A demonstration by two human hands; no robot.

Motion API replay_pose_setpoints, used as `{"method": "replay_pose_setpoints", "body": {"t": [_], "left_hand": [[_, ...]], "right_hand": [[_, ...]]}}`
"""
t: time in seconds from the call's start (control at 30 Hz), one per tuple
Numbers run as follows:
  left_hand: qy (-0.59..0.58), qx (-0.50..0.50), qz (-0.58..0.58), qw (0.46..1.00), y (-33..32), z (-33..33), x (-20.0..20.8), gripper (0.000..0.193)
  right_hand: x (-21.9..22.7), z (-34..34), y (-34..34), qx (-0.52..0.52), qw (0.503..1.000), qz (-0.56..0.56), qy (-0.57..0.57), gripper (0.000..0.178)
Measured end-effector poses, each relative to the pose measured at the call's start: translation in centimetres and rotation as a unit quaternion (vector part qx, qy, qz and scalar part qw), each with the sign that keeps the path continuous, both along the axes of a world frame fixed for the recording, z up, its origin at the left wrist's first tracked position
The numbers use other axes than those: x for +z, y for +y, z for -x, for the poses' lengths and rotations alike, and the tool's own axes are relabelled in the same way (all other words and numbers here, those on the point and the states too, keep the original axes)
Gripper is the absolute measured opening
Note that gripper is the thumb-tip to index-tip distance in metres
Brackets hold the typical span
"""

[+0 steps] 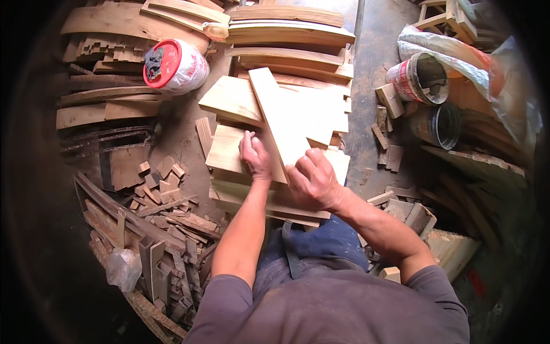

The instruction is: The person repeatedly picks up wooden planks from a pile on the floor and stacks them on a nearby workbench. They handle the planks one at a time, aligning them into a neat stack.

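Note:
A pale narrow plank (275, 117) lies aslant over a stack of wider boards (226, 150) in front of me. My left hand (255, 156) is over the boards, just left of the plank, with its fingers curled together. Whether anything is between those fingers is too small to tell. Against the plank's near right end is my right hand (312, 179), closed like a fist with the knuckles up. What it grips, if anything, is hidden under the fingers. Another pale board (232, 100) sticks out to the left beneath the plank's far part.
Curved timber pieces (286, 34) are stacked beyond the boards. A white bucket with a red lid (175, 66) stands far left, near a heap of wood offcuts (172, 189). Open tins (421, 77) and plastic sheeting (452, 51) are at the right.

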State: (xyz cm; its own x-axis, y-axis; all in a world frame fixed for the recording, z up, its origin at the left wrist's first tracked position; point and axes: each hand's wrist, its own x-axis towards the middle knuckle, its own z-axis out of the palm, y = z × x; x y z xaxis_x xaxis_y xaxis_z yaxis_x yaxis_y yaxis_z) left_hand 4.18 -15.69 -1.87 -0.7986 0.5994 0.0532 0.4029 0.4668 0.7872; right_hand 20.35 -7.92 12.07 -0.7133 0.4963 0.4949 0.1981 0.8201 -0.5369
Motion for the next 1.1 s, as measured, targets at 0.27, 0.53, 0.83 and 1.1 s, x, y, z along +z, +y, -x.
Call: {"method": "replay_pose_setpoints", "body": {"t": [0.27, 0.53, 0.83, 1.1], "left_hand": [[-0.856, -0.060, -0.151, 0.490, -3.0, -2.3, 11.6, 0.058], [-0.739, -0.152, -0.028, 0.656, -12.9, -2.7, 11.1, 0.056], [-0.098, -0.479, 0.108, 0.866, -20.8, -9.2, 21.9, 0.060], [0.124, -0.694, -0.045, 0.708, -32.1, -16.8, 24.1, 0.068]], "right_hand": [[4.8, -0.6, -11.6, -0.044, 0.996, 0.037, -0.068, 0.021], [5.8, -2.4, -20.9, -0.267, 0.815, 0.513, 0.012, 0.037], [5.4, -8.1, -21.4, -0.163, 0.494, 0.717, 0.465, 0.057], [7.3, -21.0, -37.8, -0.142, 0.344, 0.570, 0.733, 0.085]]}}
